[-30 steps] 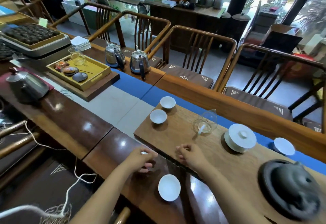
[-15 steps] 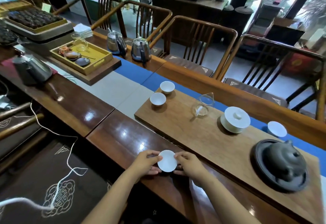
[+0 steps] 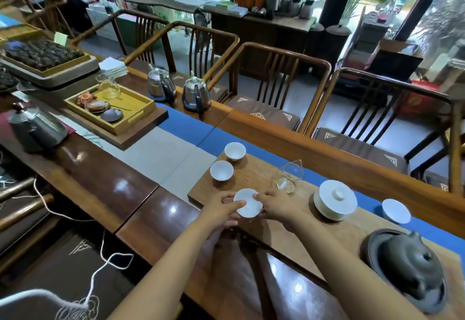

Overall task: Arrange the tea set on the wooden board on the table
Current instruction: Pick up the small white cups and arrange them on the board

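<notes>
Left hand [image 3: 221, 205] and right hand [image 3: 274, 205] pinch one white cup [image 3: 247, 206] over the board [image 3: 251, 176] edge. Setting it down at 12 o'clock risks knocking the two cups [image 3: 221, 170].

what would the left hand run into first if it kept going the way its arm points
Probably the nearer small white porcelain cup on the wooden board. The left hand, holding a white cup with the right hand, points roughly there; depth is unclear.

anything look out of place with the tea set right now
One white cup sits off the wooden board, on the blue cloth beyond the lidded bowl. Two cups stand on the board, and both hands hold a third. Nothing looks spilled or broken.
</notes>
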### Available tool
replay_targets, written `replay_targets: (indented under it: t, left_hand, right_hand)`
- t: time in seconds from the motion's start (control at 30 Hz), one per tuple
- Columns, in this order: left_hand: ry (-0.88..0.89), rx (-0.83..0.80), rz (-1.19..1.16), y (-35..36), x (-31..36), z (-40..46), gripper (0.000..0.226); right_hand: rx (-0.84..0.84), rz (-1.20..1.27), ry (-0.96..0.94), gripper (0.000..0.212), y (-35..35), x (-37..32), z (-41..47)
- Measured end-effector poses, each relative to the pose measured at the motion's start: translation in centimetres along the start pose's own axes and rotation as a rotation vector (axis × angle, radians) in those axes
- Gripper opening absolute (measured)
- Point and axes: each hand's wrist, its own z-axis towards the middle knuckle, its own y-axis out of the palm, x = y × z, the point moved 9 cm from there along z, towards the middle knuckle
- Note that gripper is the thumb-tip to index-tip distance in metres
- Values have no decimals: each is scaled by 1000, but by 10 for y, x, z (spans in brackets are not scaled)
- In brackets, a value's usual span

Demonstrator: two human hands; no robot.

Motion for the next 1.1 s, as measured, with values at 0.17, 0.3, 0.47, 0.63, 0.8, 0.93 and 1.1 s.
replay_targets:
  t: [0.17, 0.3, 0.47, 0.63, 0.8, 0.93, 1.1]
  left_hand:
    - [30, 46, 115, 1, 55, 47, 41]
    - [73, 52, 359, 0, 81, 87, 41]
    - [86, -5, 744, 0, 92, 139, 47]
    - [43, -124, 787, 23, 98, 174, 57]
    - [-32, -228, 810, 51, 97, 192, 90]
    - [-114, -259, 773, 58, 93, 202, 103]
    - [-154, -282, 816, 60, 90, 210, 107]
  right_hand:
    - [68, 16, 5, 29, -23, -41, 34]
    - [181, 55, 84, 39, -18, -35, 57]
    - [304, 112, 85, 24, -13, -32, 76]
    - [403, 179, 126, 25, -12, -24, 88]
    - [455, 248, 152, 21, -14, -16, 95]
    - [450, 255, 138, 20, -13, -13, 102]
    - [433, 333, 190, 32, -3, 5, 112]
